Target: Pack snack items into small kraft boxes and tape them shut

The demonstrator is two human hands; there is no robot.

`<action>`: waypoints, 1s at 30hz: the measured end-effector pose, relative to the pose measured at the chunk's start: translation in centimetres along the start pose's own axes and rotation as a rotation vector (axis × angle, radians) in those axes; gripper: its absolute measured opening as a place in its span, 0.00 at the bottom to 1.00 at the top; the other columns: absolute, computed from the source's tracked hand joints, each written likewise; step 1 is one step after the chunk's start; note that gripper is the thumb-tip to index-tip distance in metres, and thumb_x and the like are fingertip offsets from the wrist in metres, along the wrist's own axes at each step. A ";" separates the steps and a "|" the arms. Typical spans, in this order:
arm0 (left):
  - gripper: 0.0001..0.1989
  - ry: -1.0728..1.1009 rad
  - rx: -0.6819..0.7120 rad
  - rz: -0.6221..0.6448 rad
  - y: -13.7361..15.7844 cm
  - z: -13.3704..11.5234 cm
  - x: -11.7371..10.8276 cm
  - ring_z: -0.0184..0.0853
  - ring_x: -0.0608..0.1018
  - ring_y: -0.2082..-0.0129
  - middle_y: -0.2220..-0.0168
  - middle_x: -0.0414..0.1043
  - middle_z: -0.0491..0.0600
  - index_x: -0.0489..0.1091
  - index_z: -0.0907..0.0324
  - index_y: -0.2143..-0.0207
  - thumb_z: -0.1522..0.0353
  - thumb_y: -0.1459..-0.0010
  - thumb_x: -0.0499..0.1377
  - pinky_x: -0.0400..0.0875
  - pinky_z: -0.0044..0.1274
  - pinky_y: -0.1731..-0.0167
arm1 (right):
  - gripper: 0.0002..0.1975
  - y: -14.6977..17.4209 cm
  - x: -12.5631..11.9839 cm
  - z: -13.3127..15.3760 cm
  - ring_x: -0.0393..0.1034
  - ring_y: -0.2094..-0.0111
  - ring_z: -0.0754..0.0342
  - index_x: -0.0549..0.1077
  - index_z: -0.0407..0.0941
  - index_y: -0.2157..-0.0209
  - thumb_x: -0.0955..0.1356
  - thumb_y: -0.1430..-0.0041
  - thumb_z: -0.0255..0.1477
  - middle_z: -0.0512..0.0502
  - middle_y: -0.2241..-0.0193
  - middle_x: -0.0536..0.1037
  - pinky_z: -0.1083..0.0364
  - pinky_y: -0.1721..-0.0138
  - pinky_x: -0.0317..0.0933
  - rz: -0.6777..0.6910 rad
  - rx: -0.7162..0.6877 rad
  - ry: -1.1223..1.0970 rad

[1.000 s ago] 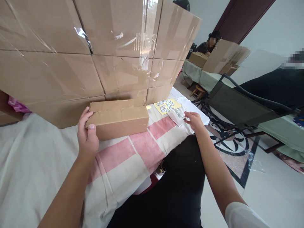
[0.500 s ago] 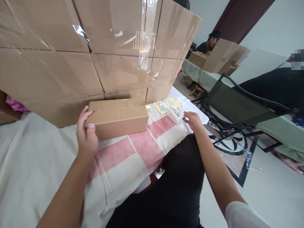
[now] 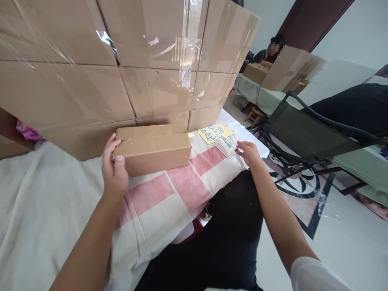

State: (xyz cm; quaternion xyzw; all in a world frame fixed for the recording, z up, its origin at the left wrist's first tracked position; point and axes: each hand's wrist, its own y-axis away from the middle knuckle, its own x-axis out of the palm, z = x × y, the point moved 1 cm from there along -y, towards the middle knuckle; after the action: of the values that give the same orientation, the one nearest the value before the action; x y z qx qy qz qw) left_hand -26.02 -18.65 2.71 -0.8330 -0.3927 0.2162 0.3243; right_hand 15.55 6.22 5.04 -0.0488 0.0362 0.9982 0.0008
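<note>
A long closed cardboard box [image 3: 154, 155] lies on the cloth-covered table. My left hand [image 3: 115, 167] grips its left end, thumb on the near side and fingers around the far corner. To the right sits a small white open-topped tray [image 3: 226, 150] with clear, shiny bits in it. My right hand [image 3: 247, 152] is at the tray's right edge, its fingertips pinched together. Whatever is between them is too small to make out. Behind the tray lies a yellow sheet [image 3: 212, 133] with rows of small pale blue, dark-edged labels.
Stacked, taped cardboard cartons [image 3: 157, 89] form a wall behind the box. A pink-and-white patterned cloth [image 3: 188, 182] covers the table. On the right are a dark folding chair [image 3: 321, 129] with a person in it, and another person at a green-covered table [image 3: 251, 89].
The view has shifted slightly, so everything sits a little further right. Both hands keep nearly the same places at the box and the tray.
</note>
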 end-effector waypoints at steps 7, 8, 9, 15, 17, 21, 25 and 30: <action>0.22 0.008 -0.010 -0.001 0.0 -0.1 0.0 0.43 0.65 0.31 0.31 0.62 0.57 0.68 0.55 0.40 0.57 0.31 0.54 0.54 0.41 0.30 | 0.24 0.3 0.0 0.0 0.65 0.74 0.59 0.63 0.45 0.80 0.80 0.57 0.38 0.51 0.76 0.68 0.59 0.74 0.63 -0.009 0.015 0.001; 0.22 0.006 -0.009 0.002 0.0 -0.1 0.0 0.43 0.65 0.31 0.31 0.62 0.57 0.68 0.55 0.40 0.57 0.31 0.54 0.54 0.41 0.30 | 0.25 0.4 0.0 0.0 0.65 0.73 0.59 0.62 0.45 0.80 0.80 0.57 0.38 0.51 0.76 0.68 0.59 0.74 0.63 -0.013 0.016 0.001; 0.22 0.004 -0.008 0.004 0.0 -0.1 -0.1 0.44 0.64 0.31 0.31 0.61 0.58 0.68 0.56 0.40 0.57 0.30 0.53 0.54 0.42 0.30 | 0.25 0.4 0.0 -0.1 0.64 0.73 0.59 0.62 0.45 0.80 0.80 0.57 0.37 0.51 0.76 0.68 0.59 0.73 0.63 -0.017 0.016 0.000; 0.22 0.000 -0.001 0.010 0.0 -0.1 0.0 0.44 0.64 0.31 0.31 0.60 0.58 0.68 0.56 0.40 0.57 0.30 0.53 0.53 0.43 0.30 | 0.23 0.5 -0.1 -0.1 0.64 0.72 0.60 0.63 0.44 0.82 0.80 0.59 0.34 0.51 0.75 0.69 0.61 0.72 0.64 -0.021 0.019 -0.009; 0.22 0.003 -0.006 0.006 0.0 -0.1 0.0 0.44 0.64 0.31 0.31 0.61 0.58 0.68 0.56 0.40 0.57 0.30 0.53 0.53 0.43 0.30 | 0.22 0.6 -0.1 -0.1 0.64 0.72 0.60 0.63 0.44 0.82 0.80 0.59 0.34 0.52 0.76 0.69 0.61 0.72 0.65 -0.020 0.022 -0.006; 0.22 0.006 -0.009 -0.006 0.0 0.0 0.0 0.45 0.65 0.31 0.31 0.62 0.56 0.69 0.54 0.40 0.56 0.31 0.54 0.54 0.43 0.30 | 0.23 0.8 -0.1 0.1 0.65 0.72 0.60 0.62 0.44 0.82 0.80 0.57 0.34 0.52 0.77 0.68 0.61 0.70 0.69 -0.043 0.022 0.023; 0.21 0.009 -0.014 -0.010 0.0 0.0 0.0 0.44 0.65 0.31 0.31 0.62 0.56 0.69 0.54 0.40 0.57 0.31 0.54 0.53 0.42 0.30 | 0.25 1.1 -0.3 0.1 0.62 0.74 0.60 0.60 0.45 0.83 0.79 0.55 0.33 0.54 0.80 0.64 0.59 0.71 0.72 -0.089 0.038 0.071; 0.22 -0.006 -0.013 -0.005 0.0 0.1 0.0 0.43 0.64 0.31 0.31 0.62 0.55 0.69 0.54 0.40 0.56 0.31 0.53 0.54 0.43 0.30 | 0.23 1.1 -0.7 -0.2 0.61 0.76 0.59 0.61 0.46 0.82 0.79 0.53 0.33 0.53 0.82 0.65 0.60 0.78 0.69 -0.121 0.101 0.151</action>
State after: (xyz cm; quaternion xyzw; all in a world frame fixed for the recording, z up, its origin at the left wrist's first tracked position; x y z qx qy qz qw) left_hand -26.04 -18.64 2.66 -0.8335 -0.3970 0.2153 0.3184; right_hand 16.26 5.06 5.02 -0.1261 0.0834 0.9866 0.0608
